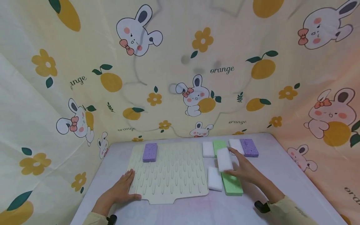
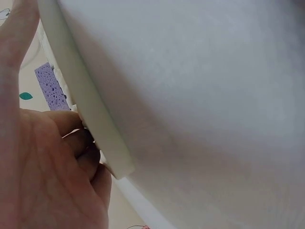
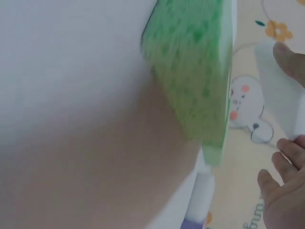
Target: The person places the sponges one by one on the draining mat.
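My left hand (image 1: pixel 120 188) rests on the left edge of a cream ridged board (image 1: pixel 171 200), fingertips on its top and thumb at the near corner. In the left wrist view, the fingers (image 2: pixel 78 143) bend over the board's thick rim. A purple sponge (image 1: pixel 150 152) lies on the board's far left part. Between thumb and fingers, my right hand (image 1: pixel 242 165) pinches a white sponge block (image 1: pixel 224 160) by its ends, raised over a green sponge (image 1: pixel 232 185). The right wrist view shows this white block (image 3: pixel 281 95) held apart from the green sponge (image 3: pixel 190 62).
Right of the board, another white block (image 1: pixel 215 178) lies beside the near green sponge. Along the back sit a white block (image 1: pixel 208 149), a green sponge (image 1: pixel 219 146), a further white block (image 1: pixel 235 144) and a purple sponge (image 1: pixel 249 147). A printed curtain (image 1: pixel 168 62) encloses the table (image 1: pixel 92 184).
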The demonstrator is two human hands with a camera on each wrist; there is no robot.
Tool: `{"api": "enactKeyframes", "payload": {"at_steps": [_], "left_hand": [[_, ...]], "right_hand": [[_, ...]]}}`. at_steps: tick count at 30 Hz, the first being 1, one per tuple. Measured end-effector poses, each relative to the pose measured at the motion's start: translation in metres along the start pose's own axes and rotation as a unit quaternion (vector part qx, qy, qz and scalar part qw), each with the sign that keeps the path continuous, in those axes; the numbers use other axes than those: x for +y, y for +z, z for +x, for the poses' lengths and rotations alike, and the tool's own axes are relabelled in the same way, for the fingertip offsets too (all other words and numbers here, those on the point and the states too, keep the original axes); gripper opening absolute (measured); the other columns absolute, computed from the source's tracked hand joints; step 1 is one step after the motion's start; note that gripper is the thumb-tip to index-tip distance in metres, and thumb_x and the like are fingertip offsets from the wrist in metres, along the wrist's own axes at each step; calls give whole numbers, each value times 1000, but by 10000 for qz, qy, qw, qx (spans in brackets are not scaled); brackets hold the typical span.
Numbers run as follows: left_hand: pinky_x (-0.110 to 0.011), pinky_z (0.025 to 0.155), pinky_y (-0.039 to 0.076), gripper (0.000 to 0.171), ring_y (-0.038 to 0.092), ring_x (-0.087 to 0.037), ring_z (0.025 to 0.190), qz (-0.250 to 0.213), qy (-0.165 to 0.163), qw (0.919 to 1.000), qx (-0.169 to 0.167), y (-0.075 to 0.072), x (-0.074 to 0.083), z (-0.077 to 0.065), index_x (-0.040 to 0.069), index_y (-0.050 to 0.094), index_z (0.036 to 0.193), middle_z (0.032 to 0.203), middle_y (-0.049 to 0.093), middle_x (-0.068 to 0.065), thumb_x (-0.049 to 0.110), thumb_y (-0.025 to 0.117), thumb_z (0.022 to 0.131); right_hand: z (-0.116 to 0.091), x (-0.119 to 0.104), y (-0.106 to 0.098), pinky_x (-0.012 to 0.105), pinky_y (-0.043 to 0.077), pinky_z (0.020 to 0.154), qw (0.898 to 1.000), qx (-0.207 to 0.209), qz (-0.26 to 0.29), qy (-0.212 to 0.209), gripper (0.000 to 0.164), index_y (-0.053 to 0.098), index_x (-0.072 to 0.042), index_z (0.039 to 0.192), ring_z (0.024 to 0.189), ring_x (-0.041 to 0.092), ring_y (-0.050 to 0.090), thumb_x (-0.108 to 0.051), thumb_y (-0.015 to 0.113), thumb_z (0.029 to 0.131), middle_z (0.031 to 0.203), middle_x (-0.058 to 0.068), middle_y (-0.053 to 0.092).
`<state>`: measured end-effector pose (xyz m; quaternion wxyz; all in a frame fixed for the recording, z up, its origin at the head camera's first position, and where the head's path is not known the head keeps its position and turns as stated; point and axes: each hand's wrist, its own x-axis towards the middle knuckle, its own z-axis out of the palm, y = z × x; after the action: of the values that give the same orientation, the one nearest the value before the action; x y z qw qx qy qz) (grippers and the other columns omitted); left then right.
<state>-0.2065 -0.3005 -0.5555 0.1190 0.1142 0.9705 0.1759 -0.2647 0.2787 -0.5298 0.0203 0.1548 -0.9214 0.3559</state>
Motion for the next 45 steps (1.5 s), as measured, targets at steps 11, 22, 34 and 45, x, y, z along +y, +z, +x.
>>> {"api": "enactKeyframes", "payload": {"at_steps": [11,22,34,45], "left_hand": [[-60,132,22,133,20,-49,161,49,-35,10000,-4,-3,4,-1,-12,23,165,174,19,-32,66,87,79],[-63,131,22,135,21,-52,160,61,67,10000,-1,-3,2,-1,-13,23,164,173,20,-33,69,86,77],[-58,133,22,133,21,-47,162,203,-125,9997,-29,-3,3,2,-10,23,166,175,20,-29,69,86,78],[-58,132,22,134,20,-47,162,205,-86,9998,-2,0,-1,3,-10,24,166,174,19,-30,70,85,77]], "right_hand": [[17,-31,26,82,33,116,9989,-51,323,347,121,21,-20,172,156,57,27,-56,92,81,175,23,25],[34,-54,55,79,35,117,9965,-86,752,357,121,22,-22,172,157,53,30,-52,95,80,175,18,27],[58,-91,87,71,43,116,9944,-54,1031,212,116,29,-19,170,155,47,38,-51,95,80,172,16,36],[77,-119,111,69,42,119,9909,-78,1335,162,116,29,-16,169,153,46,40,-48,96,80,171,18,37]]}}
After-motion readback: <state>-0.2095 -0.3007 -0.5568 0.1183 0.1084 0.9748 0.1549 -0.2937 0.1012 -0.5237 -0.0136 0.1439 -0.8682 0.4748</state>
